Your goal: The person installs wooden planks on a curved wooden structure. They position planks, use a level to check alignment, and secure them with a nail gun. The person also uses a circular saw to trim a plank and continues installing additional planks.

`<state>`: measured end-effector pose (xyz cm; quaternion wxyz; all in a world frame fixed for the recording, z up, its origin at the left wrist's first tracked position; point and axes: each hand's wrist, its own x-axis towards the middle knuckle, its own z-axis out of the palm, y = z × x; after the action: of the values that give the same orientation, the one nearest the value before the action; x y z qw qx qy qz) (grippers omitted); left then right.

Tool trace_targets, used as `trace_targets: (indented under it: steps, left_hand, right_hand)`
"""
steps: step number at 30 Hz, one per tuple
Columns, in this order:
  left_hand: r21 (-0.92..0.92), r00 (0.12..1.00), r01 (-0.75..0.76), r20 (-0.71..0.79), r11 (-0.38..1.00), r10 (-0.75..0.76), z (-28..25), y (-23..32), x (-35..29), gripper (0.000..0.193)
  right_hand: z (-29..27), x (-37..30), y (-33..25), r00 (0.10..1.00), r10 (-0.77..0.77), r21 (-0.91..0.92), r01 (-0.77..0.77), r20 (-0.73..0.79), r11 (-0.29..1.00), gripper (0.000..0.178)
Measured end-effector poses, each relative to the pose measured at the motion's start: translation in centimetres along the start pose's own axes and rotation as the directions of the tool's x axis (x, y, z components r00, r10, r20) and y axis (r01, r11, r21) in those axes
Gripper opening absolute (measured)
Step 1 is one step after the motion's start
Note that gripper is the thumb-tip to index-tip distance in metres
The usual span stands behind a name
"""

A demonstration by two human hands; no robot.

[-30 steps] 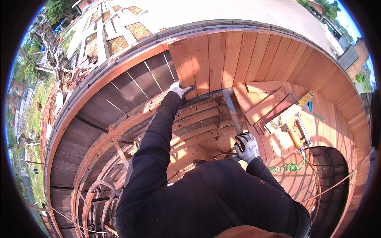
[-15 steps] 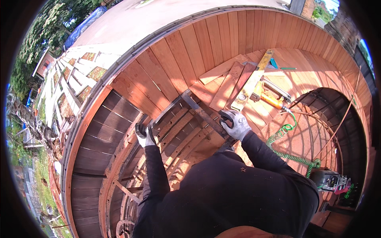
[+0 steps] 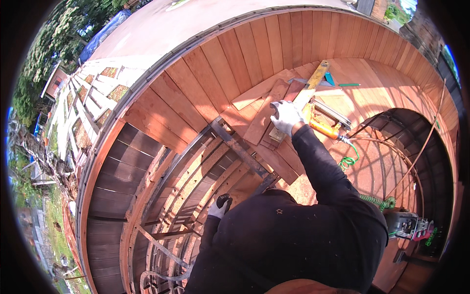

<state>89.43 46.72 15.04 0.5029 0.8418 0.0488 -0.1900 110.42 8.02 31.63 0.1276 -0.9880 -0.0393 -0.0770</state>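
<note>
My right hand (image 3: 286, 117), in a white and dark work glove, reaches over the near end of a yellow spirit level (image 3: 313, 84). Its fingers are bent and apart, and nothing shows between them. The level lies across loose reddish boards (image 3: 267, 111) on the wooden seat. Low beside my body, above the curved slats, hangs my left hand (image 3: 220, 206) in a matching glove. The fingers are curled in, with nothing seen in them. In front of it stands the dark metal frame (image 3: 239, 147), its bare part left of the boarded seat.
An orange and grey nail gun (image 3: 325, 126) lies right of the level, joined to a green coiled hose (image 3: 348, 160). Nearby are a green pencil (image 3: 349, 85) and a teal tool (image 3: 329, 78). A compressor-like machine (image 3: 409, 224) sits at right. The curved plank backrest (image 3: 235, 54) rings the seat.
My right hand has left the metal frame and moved forward over the level. My left hand has come off the seat board edge and drawn back toward my body.
</note>
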Motion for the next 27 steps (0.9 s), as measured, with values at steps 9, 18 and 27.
trace_targets:
  steps: [9, 18, 27]
  left_hand:
    - [0.265, 0.994, 0.028, -0.11, 0.964, 0.001, 2.3, 0.3, -1.2, 0.039]
    - [0.351, 0.936, 0.116, -0.352, 0.929, 0.016, 2.8, 5.3, -3.1, 0.031]
    - [0.288, 0.95, 0.19, -0.296, 0.939, -0.101, 2.2, 7.0, -3.4, 0.04]
  right_hand:
    - [-0.7, 4.1, 7.6, 0.956, 0.267, -0.197, -0.286, -0.118, 0.938, 0.054]
    - [2.0, 8.6, 17.1, 0.721, 0.693, -0.009, -0.693, 0.022, 0.721, 0.098]
    - [9.5, 12.2, 27.5, 0.671, 0.737, 0.708, -0.482, -0.081, 0.516, 0.072]
